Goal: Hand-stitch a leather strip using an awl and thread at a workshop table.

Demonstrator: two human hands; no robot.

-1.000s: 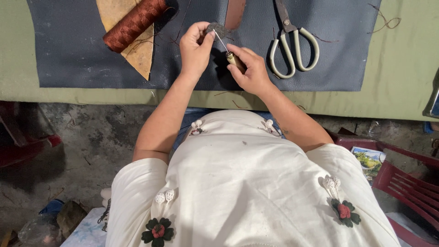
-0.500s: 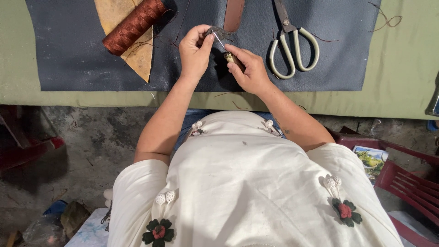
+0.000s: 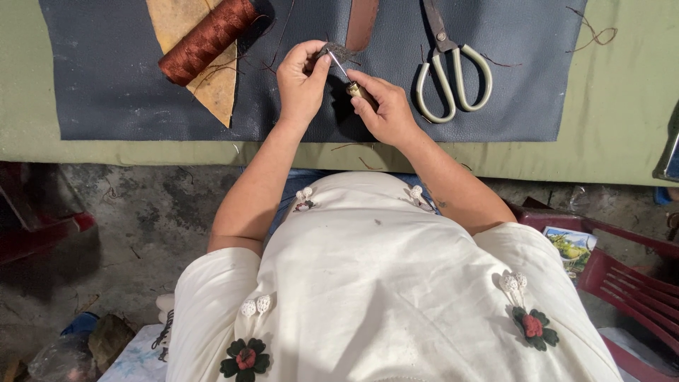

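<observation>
Head camera shows the piercing step: the left hand point(image 3: 300, 85) pinches a small grey leather scrap point(image 3: 338, 51) between thumb and fingers, while the right hand point(image 3: 385, 106) is closed around a brass-handled awl point(image 3: 351, 83), tip at the scrap. Pushing through likely needs a firm pinch. Scissors point(image 3: 453, 74) lie at three o'clock, brown thread spool point(image 3: 209, 39) at nine, on the dark blue sheet point(image 3: 106, 85).

Soft, even daylight over the work surface, dimmer below.

Sharp focus at centre; short, faint shadows lie under the scissors point(image 3: 453, 71) and thread spool point(image 3: 206, 39). The white blouse point(image 3: 396, 283) reads bright without glare, the floor point(image 3: 127, 212) murky, and the edges bow slightly.
</observation>
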